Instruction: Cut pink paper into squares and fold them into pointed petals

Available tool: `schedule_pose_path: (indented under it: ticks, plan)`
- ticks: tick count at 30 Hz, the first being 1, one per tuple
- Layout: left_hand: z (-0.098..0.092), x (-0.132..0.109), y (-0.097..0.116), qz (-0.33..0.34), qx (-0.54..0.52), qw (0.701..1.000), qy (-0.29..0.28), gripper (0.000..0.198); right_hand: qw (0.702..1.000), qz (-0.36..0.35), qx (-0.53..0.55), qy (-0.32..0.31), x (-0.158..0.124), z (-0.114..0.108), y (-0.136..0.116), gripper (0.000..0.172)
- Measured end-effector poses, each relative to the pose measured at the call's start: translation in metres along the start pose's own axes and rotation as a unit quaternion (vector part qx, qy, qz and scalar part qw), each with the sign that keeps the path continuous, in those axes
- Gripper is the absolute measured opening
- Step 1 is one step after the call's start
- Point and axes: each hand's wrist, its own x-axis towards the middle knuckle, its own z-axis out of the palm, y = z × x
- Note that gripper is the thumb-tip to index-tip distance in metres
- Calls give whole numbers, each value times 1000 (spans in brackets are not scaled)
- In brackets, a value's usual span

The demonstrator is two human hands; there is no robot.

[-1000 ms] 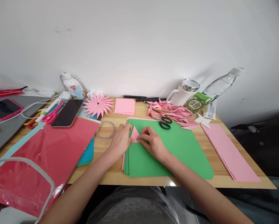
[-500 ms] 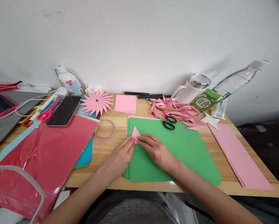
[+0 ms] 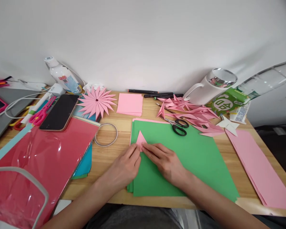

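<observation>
Since a second earlier, the left hand had been lowered and its raised fingers gathered in; the base of the pink triangle was now pinched by both hands, fingertips almost together — a sign, it may be judged, that a fold was being aligned or creased there. The right hand was likewise kept narrow on the paper. The triangle was placed near the left edge of the green sheets, its sharp tip pointed away, its lower corners partly hidden by fingers.
</observation>
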Motion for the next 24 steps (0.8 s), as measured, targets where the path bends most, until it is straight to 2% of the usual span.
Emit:
schedule_pose_path:
  ticks: [7, 13, 24]
  plan:
    - [6, 4, 5, 2, 77, 996, 55, 30, 1000, 7, -6, 3, 0, 1, -1, 40]
    - [8, 0, 6, -10, 34, 998, 47, 33, 999, 34, -3, 9, 1, 1, -3, 40]
    - [9, 4, 12, -12, 72, 996, 52, 27, 999, 23, 6, 25, 0, 2, -2, 37]
